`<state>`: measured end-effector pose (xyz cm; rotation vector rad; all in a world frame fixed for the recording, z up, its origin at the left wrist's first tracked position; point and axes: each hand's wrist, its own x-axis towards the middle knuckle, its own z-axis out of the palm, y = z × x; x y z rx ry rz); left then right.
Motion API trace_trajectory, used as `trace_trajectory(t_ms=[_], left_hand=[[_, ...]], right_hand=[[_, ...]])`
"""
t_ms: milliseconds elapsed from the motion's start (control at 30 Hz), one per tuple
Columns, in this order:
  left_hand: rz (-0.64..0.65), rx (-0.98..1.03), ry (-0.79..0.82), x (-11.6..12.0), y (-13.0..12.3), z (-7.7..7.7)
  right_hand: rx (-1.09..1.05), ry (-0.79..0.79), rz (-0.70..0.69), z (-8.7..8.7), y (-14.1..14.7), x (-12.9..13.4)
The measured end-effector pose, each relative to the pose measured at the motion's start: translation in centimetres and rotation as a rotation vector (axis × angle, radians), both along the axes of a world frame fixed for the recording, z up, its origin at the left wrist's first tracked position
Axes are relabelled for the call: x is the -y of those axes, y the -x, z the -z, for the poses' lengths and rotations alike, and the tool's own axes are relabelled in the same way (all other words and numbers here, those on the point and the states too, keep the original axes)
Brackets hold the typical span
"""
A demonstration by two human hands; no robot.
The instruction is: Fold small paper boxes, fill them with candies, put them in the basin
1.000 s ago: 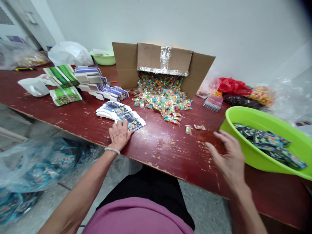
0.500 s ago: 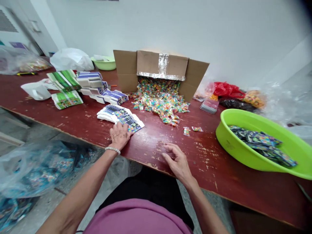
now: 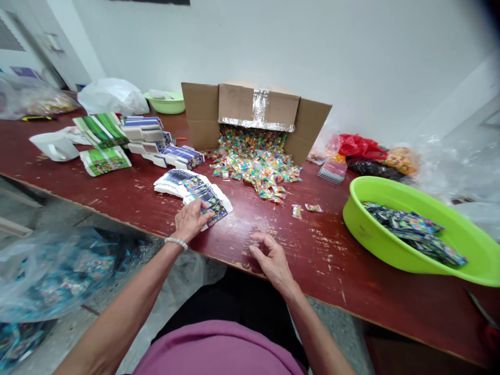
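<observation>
A fanned stack of flat printed cartons [image 3: 187,183], dark blue with white edges, lies on the table in front of me. My left hand [image 3: 190,221] is at its near end, the thumb on the printed face of the front carton [image 3: 219,209] and the fingers closed at its edge. To the right, my right hand [image 3: 269,255] hovers by the table's near edge, thumb and fingers apart, with nothing in it. Beyond the hands, small wrapped candies [image 3: 253,161] spill from a cardboard box [image 3: 258,104] tipped on its side. Two loose candies [image 3: 304,209] lie nearer.
A green basin [image 3: 363,245] with filled dark packets [image 3: 417,232] stands on the right. Bundled purple cartons [image 3: 182,156], green cartons [image 3: 106,160] and a white cup [image 3: 57,147] sit on the left. Plastic bags [image 3: 70,271] of blue packets lie below the table's edge.
My left hand has shifted slightly, its thumb now over the front carton, which sits lower and turned a little. My right hand has moved a bit left, toward the cartons.
</observation>
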<state>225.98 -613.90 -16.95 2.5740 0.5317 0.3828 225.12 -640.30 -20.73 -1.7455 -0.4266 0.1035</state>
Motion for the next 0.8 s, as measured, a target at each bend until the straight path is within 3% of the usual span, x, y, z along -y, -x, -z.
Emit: trace_trajectory(t_ms=[100, 167, 300, 367, 467, 600, 800], left_hand=[[0.102, 0.034, 0.141, 1.0, 0.7, 0.1], [0.153, 0.053, 0.254, 2.1, 1.2, 0.4], [0.237, 0.089, 0.633, 4.6, 2.6, 0.7], [0.323, 0.103, 0.722, 5.9, 3.5, 0.5], [0.397, 0.125, 0.596, 7.5, 4.8, 0.0], [0.377, 0.147, 0.455, 9.0, 5.4, -0.3], [0.384, 0.06, 0.543, 8.7, 4.2, -0.7]], right_hand=[[-0.138, -0.047, 0.012, 0.3, -0.3, -0.6], [-0.111, -0.05, 0.061, 0.2, -0.4, -1.0], [0.311, 0.085, 0.226, -0.7, -0.4, -1.5], [0.499, 0.152, 0.247, -1.4, -0.4, -1.5], [0.528, 0.245, 0.188, -2.2, -0.7, -1.3], [0.294, 0.227, 0.131, -3.0, -1.6, -0.4], [0.184, 0.141, 0.0, -3.3, -2.6, 0.5]])
